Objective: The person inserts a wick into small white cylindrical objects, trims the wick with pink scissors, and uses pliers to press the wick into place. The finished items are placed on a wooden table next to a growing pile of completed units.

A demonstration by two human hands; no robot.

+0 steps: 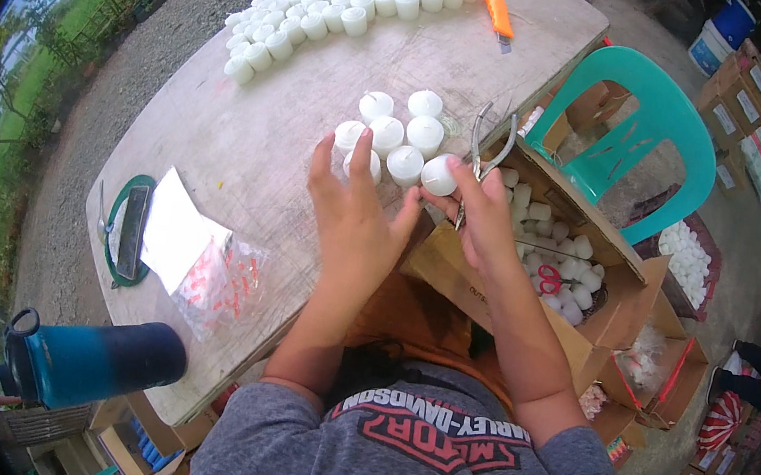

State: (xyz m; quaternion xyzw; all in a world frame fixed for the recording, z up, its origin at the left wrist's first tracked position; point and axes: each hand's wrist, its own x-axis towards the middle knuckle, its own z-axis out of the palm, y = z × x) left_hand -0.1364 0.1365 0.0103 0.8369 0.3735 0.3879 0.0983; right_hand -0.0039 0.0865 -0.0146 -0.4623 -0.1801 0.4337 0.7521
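Observation:
Several short white votive candles point(387, 134) stand in a loose cluster near the table's front edge, wicks upward. My right hand point(488, 215) is closed on one white candle point(439, 176), pinched at its side and tilted. The same hand also keeps a pair of metal pliers point(478, 151), with their handles pointing away from me and jaws downward. Beside the cluster, my left hand point(356, 220) has its fingers apart. Its fingertips reach over a candle at the near left of the group; whether they touch it I cannot tell. The left thumb points toward the candle in my right hand.
Many finished-looking candles point(355, 21) fill the far table, beside an orange utility knife point(496, 14). White paper point(177, 227), a plastic bag point(221, 286) and a blue bottle point(104, 357) lie left. At right are a cardboard box point(614, 309) with candles and red-handled scissors point(548, 279), and a green chair point(700, 149).

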